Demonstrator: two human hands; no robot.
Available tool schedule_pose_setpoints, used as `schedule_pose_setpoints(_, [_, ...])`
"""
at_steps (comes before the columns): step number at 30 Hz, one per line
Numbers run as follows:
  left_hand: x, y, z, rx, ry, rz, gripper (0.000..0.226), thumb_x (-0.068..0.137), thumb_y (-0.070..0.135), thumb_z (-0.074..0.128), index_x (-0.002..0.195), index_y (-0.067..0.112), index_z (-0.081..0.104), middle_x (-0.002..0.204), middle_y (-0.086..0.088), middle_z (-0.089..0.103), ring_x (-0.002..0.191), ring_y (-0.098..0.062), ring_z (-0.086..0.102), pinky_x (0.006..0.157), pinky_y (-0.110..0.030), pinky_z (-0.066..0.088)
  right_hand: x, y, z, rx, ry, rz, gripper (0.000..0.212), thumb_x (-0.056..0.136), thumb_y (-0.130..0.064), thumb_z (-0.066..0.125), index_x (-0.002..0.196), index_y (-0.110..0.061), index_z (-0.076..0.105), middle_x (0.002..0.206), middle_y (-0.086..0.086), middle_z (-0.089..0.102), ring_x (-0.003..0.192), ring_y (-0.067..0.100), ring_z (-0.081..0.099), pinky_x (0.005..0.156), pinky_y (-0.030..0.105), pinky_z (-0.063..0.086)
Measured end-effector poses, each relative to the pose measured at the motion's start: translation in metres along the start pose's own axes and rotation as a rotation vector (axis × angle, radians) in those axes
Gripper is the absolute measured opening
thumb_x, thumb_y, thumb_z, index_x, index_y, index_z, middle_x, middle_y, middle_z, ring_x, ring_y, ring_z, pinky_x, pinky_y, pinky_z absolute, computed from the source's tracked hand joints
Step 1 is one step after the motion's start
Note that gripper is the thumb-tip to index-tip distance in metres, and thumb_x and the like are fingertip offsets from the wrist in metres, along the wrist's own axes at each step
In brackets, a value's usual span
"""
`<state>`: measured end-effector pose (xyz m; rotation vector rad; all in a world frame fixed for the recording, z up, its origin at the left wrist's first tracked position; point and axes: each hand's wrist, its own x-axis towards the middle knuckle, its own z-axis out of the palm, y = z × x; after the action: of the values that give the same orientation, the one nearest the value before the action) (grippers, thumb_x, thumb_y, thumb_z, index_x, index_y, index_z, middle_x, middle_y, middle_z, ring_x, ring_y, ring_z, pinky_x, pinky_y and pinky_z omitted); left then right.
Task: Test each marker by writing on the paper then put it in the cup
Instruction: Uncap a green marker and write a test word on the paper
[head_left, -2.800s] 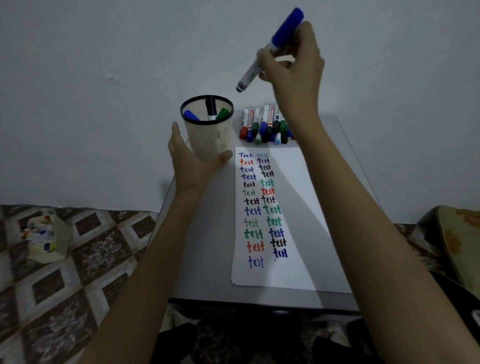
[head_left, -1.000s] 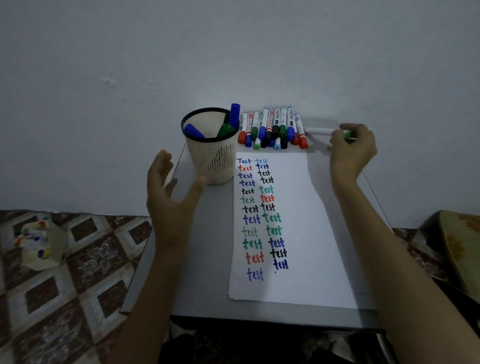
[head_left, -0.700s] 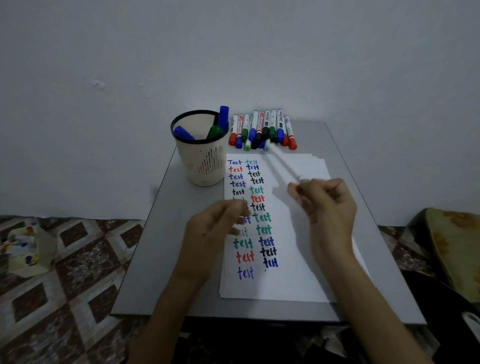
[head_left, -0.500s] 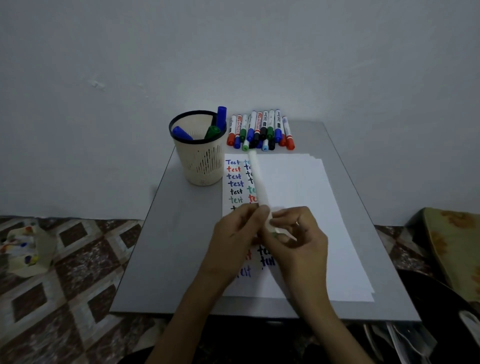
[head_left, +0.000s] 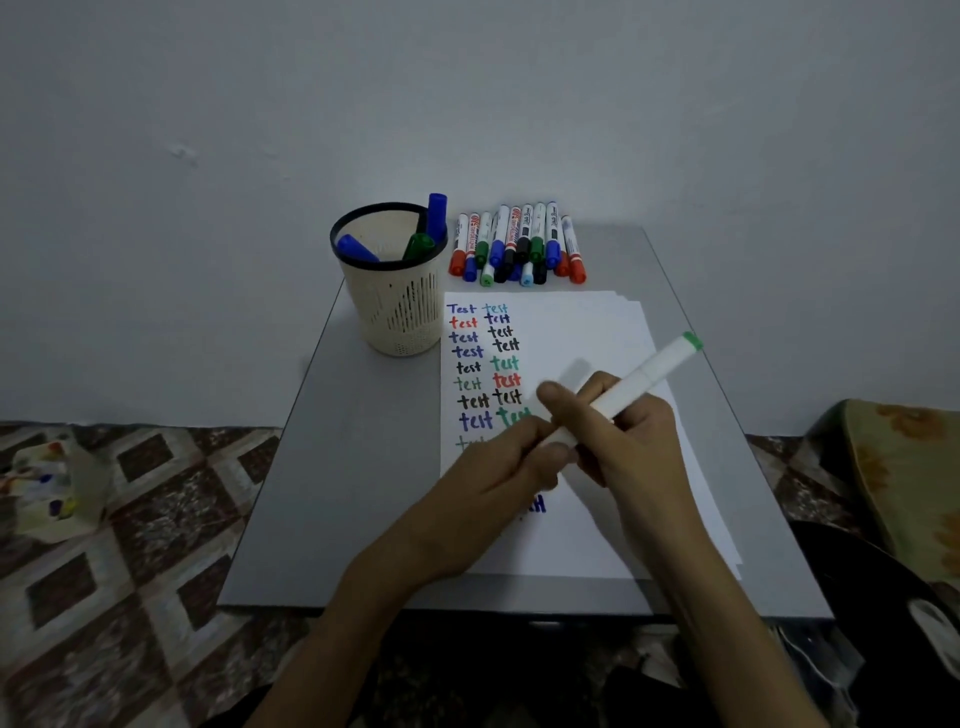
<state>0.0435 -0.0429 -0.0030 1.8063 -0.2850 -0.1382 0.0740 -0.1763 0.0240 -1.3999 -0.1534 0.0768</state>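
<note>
Two columns of "test" run down the paper (head_left: 587, 332), in blue, red, black and green, the top one a capital "Test". Print on the row of markers (head_left: 519, 244) by the wall is too small to read. Over the sheet, the right hand (head_left: 644, 447) wraps the white marker (head_left: 641, 379) and the left hand (head_left: 493, 467) pinches its near end. Half a second ago it pointed up the page; now its green end swings out right. The cup (head_left: 395, 312) holds the same blue and green markers.
</note>
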Motion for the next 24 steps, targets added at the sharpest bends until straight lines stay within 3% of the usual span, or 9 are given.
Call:
schedule_pose_setpoints(4, [0.001, 0.002, 0.013, -0.194, 0.106, 0.056, 0.015, 0.092, 0.034, 0.047, 0.085, 0.030, 0.060, 0.054, 0.010, 0.044, 0.047, -0.002, 0.041, 0.046, -0.016, 0.037, 0.003, -0.007, -0.002, 0.012, 0.021, 0.028, 0.026, 0.079, -0.019, 0.069, 0.068, 0.000, 0.055, 0.049, 0.002, 0.055, 0.041, 0.006, 0.049, 0.042, 0.014, 0.039])
schedule_pose_setpoints(7, [-0.001, 0.002, 0.014, -0.283, 0.145, 0.074, 0.012, 0.093, 0.031, 0.054, 0.091, 0.031, 0.065, 0.050, 0.003, 0.039, 0.040, -0.006, 0.037, 0.041, -0.016, 0.036, 0.005, -0.014, -0.003, -0.039, -0.049, -0.027, 0.023, 0.081, -0.015, 0.067, 0.070, 0.002, 0.056, 0.054, 0.003, 0.061, 0.043, 0.004, 0.055, 0.043, 0.012, 0.040])
schedule_pose_setpoints(10, [-0.005, 0.001, -0.001, -0.098, 0.141, 0.140, 0.017, 0.090, 0.043, 0.049, 0.096, 0.036, 0.064, 0.056, 0.008, 0.046, 0.050, -0.007, 0.044, 0.049, -0.017, 0.040, 0.006, -0.015, -0.003, -0.050, -0.058, -0.070, 0.029, 0.075, -0.027, 0.068, 0.068, 0.000, 0.059, 0.055, 0.010, 0.054, 0.040, 0.009, 0.044, 0.041, 0.015, 0.036])
schedule_pose_setpoints(12, [-0.009, -0.005, -0.018, 0.050, 0.174, 0.134, 0.026, 0.090, 0.046, 0.045, 0.103, 0.033, 0.062, 0.062, 0.006, 0.052, 0.057, -0.006, 0.050, 0.055, -0.021, 0.043, 0.006, -0.011, -0.007, 0.084, -0.030, -0.086, 0.023, 0.079, -0.026, 0.064, 0.073, -0.004, 0.062, 0.056, 0.006, 0.056, 0.042, 0.013, 0.045, 0.041, 0.018, 0.037])
schedule_pose_setpoints(14, [-0.017, -0.015, -0.035, 0.206, 0.225, 0.106, 0.024, 0.094, 0.042, 0.044, 0.109, 0.032, 0.060, 0.079, 0.002, 0.064, 0.074, -0.007, 0.063, 0.065, -0.030, 0.052, 0.003, -0.007, -0.012, 0.217, -0.006, -0.057, 0.016, 0.083, -0.021, 0.061, 0.082, -0.006, 0.065, 0.072, 0.008, 0.068, 0.060, 0.018, 0.063, 0.045, 0.021, 0.046])
schedule_pose_setpoints(17, [-0.031, -0.033, -0.047, 0.476, 0.225, 0.134, 0.026, 0.095, 0.036, 0.042, 0.115, 0.028, 0.057, 0.099, 0.010, 0.053, 0.095, -0.009, 0.055, 0.076, -0.030, 0.048, -0.005, 0.005, -0.016, 0.228, -0.053, 0.022, 0.014, 0.085, -0.008, 0.058, 0.093, -0.002, 0.066, 0.099, 0.011, 0.073, 0.094, 0.028, 0.070, 0.061, 0.029, 0.058])
schedule_pose_setpoints(19, [-0.039, -0.042, -0.046, 0.623, 0.192, 0.174, 0.032, 0.094, 0.039, 0.042, 0.120, 0.027, 0.055, 0.106, 0.014, 0.047, 0.101, -0.008, 0.049, 0.082, -0.030, 0.044, -0.012, 0.014, -0.016, 0.186, -0.084, 0.047, 0.010, 0.081, 0.000, 0.061, 0.090, -0.001, 0.067, 0.099, 0.017, 0.072, 0.088, 0.030, 0.070, 0.061, 0.031, 0.058])
schedule_pose_setpoints(21, [-0.043, -0.046, -0.044, 0.721, 0.188, 0.210, 0.033, 0.093, 0.041, 0.043, 0.123, 0.029, 0.054, 0.115, 0.013, 0.047, 0.107, -0.008, 0.045, 0.087, -0.035, 0.042, -0.016, 0.020, -0.016, 0.153, -0.065, 0.066, 0.010, 0.074, 0.003, 0.067, 0.082, -0.001, 0.062, 0.087, 0.022, 0.070, 0.068, 0.030, 0.068, 0.050, 0.030, 0.055])
schedule_pose_setpoints(24, [-0.044, -0.045, -0.044, 0.706, 0.206, 0.222, 0.032, 0.092, 0.040, 0.046, 0.123, 0.031, 0.053, 0.117, 0.013, 0.050, 0.109, -0.007, 0.044, 0.089, -0.037, 0.042, -0.020, 0.023, -0.017, 0.091, -0.055, 0.047, 0.021, 0.075, 0.009, 0.069, 0.069, -0.002, 0.051, 0.070, 0.021, 0.064, 0.053, 0.030, 0.059, 0.041, 0.028, 0.047])
